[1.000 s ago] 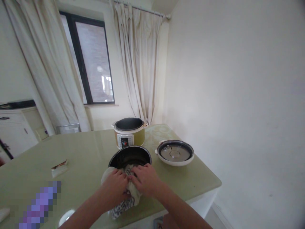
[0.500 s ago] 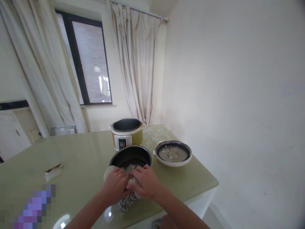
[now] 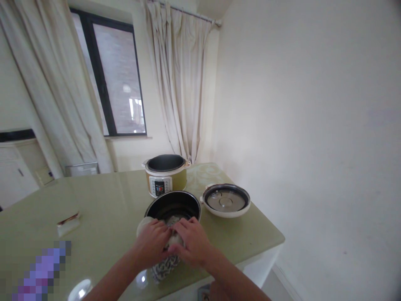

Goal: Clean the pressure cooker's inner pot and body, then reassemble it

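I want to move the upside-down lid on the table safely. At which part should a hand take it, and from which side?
Probably by the white outer rim of the lid, coming from above or from its open right side. It lies inner face up, so any top handle is hidden underneath, and the black inner pot stands close on its left.

Open tabletop to the left, crowded ahead and right

The tabletop [image 3: 103,209] lies bare left of the pot [image 3: 173,205]; the cooker [image 3: 164,174] stands just behind it, the lid [image 3: 226,200] just right, a small packet [image 3: 68,223] far left.
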`<state>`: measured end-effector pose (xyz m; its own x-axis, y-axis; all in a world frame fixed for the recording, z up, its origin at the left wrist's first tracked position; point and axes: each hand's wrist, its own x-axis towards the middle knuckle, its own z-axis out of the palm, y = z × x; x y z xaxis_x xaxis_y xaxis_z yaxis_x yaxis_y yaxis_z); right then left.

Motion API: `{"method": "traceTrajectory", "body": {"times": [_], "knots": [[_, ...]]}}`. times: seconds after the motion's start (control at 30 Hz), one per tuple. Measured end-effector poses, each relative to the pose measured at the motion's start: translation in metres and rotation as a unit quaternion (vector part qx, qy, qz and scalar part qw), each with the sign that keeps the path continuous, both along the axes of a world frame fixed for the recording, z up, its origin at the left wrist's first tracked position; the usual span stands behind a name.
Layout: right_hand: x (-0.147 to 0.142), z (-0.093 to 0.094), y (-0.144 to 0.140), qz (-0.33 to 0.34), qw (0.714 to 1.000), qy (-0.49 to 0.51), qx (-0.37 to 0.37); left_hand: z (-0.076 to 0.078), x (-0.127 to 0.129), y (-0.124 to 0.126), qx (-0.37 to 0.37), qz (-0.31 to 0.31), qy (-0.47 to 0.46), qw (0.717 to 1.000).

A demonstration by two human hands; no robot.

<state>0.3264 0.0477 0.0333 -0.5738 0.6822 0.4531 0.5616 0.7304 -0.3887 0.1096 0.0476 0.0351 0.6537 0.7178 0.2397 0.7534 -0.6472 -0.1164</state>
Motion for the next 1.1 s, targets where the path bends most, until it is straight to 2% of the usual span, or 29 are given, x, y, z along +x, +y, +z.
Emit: {"method": "traceTrajectory", "body": {"times": [0.1, 0.23, 0.33, 0.43, 0.53, 0.6, 0.7, 0.77, 0.87, 1.0, 1.1], "knots": [[-0.005, -0.003, 0.001, 0.015, 1.000, 0.025, -0.003, 0.000, 0.010, -0.007, -0.006, -0.006, 0.015, 1.000], [0.028, 0.002, 0.034, 0.029, 0.995, 0.100, -0.008, 0.013, -0.022, -0.002, -0.005, -0.068, -0.025, 0.997], [0.031, 0.003, 0.041, 0.015, 0.995, 0.097, 0.004, 0.014, -0.032, 0.006, 0.004, -0.048, -0.046, 0.998], [0.007, -0.003, 0.022, 0.004, 0.999, 0.030, 0.030, 0.007, -0.009, 0.004, -0.004, 0.006, -0.018, 1.000], [-0.009, -0.008, 0.007, 0.008, 0.999, -0.004, 0.042, 0.001, 0.014, -0.003, -0.012, 0.021, 0.011, 1.000], [-0.003, -0.006, 0.013, 0.026, 0.999, 0.005, 0.044, 0.002, 0.012, -0.006, 0.009, -0.016, 0.001, 1.000], [0.022, 0.002, 0.038, 0.062, 0.997, 0.044, 0.035, 0.007, -0.016, 0.000, 0.056, -0.102, -0.035, 0.993], [0.031, 0.006, 0.049, 0.057, 0.996, 0.054, 0.033, 0.009, -0.033, 0.008, 0.076, -0.130, -0.051, 0.987], [0.017, 0.002, 0.041, 0.019, 0.999, 0.015, 0.047, 0.004, -0.030, 0.013, 0.089, -0.099, -0.047, 0.990], [-0.013, -0.017, 0.012, -0.017, 0.997, -0.024, 0.070, -0.007, 0.004, 0.004, 0.057, -0.017, -0.005, 0.998], [0.001, -0.022, 0.017, 0.024, 0.997, -0.017, 0.073, -0.004, 0.005, 0.001, 0.045, -0.048, -0.016, 0.998]]}}
